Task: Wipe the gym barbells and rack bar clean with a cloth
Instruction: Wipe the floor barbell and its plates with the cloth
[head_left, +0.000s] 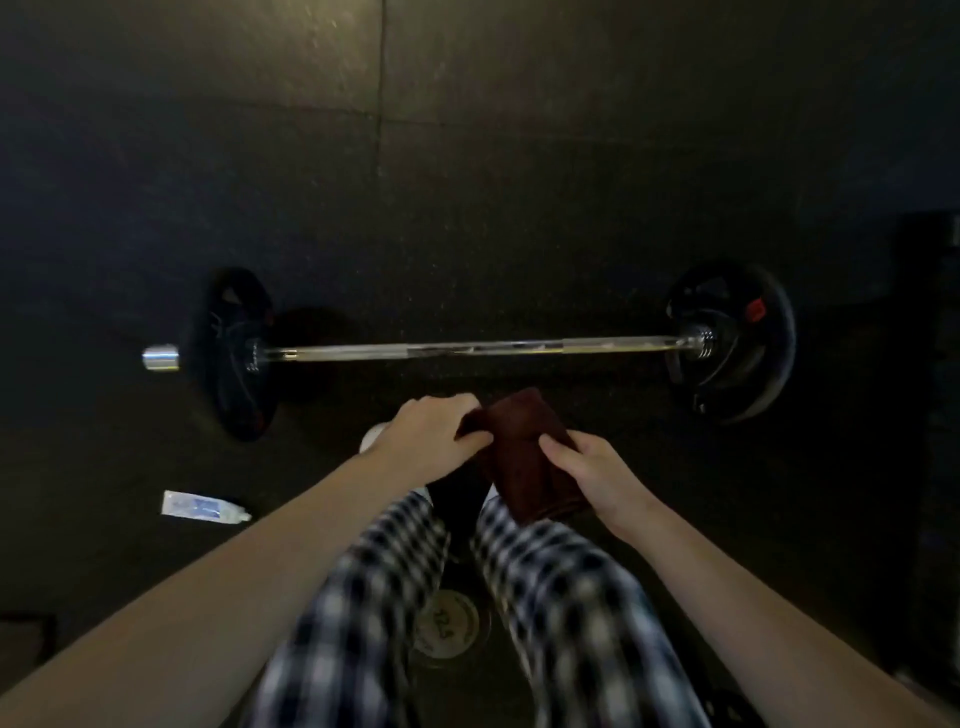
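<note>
A barbell (467, 347) lies crosswise on the dark floor, its chrome bar running between a black plate on the left (236, 353) and one on the right (732, 340). Nearer to me I hold a folded dark red cloth (524, 457) above my legs. My left hand (431, 434) pinches the cloth's left edge. My right hand (597, 475) grips its right side with the thumb on top. Both hands are a little short of the bar and do not touch it.
A small white and blue tube (202, 506) lies on the floor at the left. A round weight with a pale label (449, 626) sits between my checked trouser legs. Dark equipment stands along the right edge (930, 364). The rubber floor beyond the barbell is bare.
</note>
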